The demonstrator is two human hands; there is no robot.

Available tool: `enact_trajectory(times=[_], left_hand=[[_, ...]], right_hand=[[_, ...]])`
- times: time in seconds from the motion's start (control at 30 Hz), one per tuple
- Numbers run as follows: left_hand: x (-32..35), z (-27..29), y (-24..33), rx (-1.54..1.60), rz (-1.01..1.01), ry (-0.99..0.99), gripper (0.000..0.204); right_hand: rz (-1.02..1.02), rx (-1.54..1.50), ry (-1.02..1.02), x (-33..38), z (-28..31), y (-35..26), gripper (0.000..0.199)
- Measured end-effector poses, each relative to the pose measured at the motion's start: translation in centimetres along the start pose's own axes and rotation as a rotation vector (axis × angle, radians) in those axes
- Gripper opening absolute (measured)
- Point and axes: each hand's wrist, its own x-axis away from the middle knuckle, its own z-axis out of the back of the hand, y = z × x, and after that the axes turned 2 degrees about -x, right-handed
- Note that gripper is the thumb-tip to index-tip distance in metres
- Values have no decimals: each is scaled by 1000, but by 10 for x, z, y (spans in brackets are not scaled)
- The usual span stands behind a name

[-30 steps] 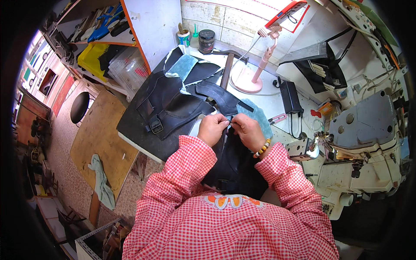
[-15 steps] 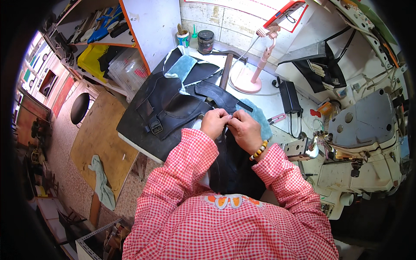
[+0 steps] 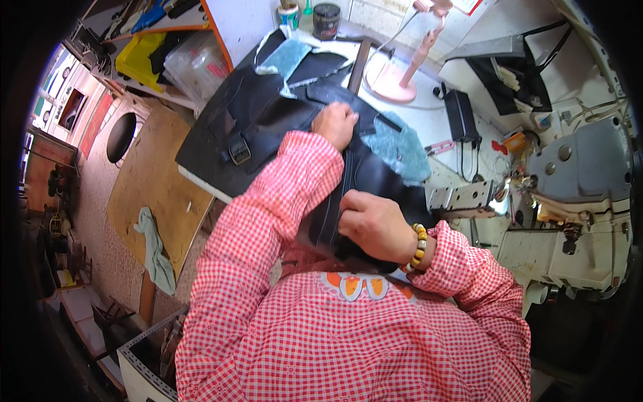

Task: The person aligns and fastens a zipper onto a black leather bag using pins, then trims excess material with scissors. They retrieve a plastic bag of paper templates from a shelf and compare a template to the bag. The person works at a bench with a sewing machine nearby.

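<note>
A black leather piece (image 3: 274, 117) with a buckled strap (image 3: 238, 149) and pale blue fleece lining (image 3: 284, 59) lies spread over the table. My left hand (image 3: 335, 125) is closed on the upper part of the leather, at the top of a long seam or zipper-like strip (image 3: 347, 175). Lower along that strip, my right hand (image 3: 376, 226) is closed, thumb and fingers pinched together close to my body. What sits between those fingers is hidden. Right of the strip, another fleece patch (image 3: 400, 149) shows beside the leather.
A grey sewing machine (image 3: 579, 161) stands at the right. Behind the leather are a pink stand (image 3: 395, 82), a dark jar (image 3: 326, 21) and a hammer-like tool (image 3: 360, 65). A black power adapter (image 3: 460, 115) and a pink-handled cutter (image 3: 439, 147) lie right of the fleece. Shelves (image 3: 157, 60) rise at the left.
My hands were together at the top of the strip and are now apart. The right hand has moved down toward my body; the left stays near the top. The view has tilted down.
</note>
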Motion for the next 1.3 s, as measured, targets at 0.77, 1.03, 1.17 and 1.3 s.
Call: enact_trajectory(times=[0.77, 1.03, 1.17, 1.3], left_hand=[[170, 79, -20, -78, -299, 138, 21], [235, 77, -18, -49, -264, 175, 25], [221, 79, -10, -17, -342, 111, 45], [212, 74, -4, -59, -534, -49, 87]], right_hand=[[-421, 148, -407, -5, -62, 20, 18], [-383, 169, -392, -6, -64, 20, 19], [-364, 135, -419, -2, -59, 19, 21], [-431, -102, -581, 5, -38, 26, 21]])
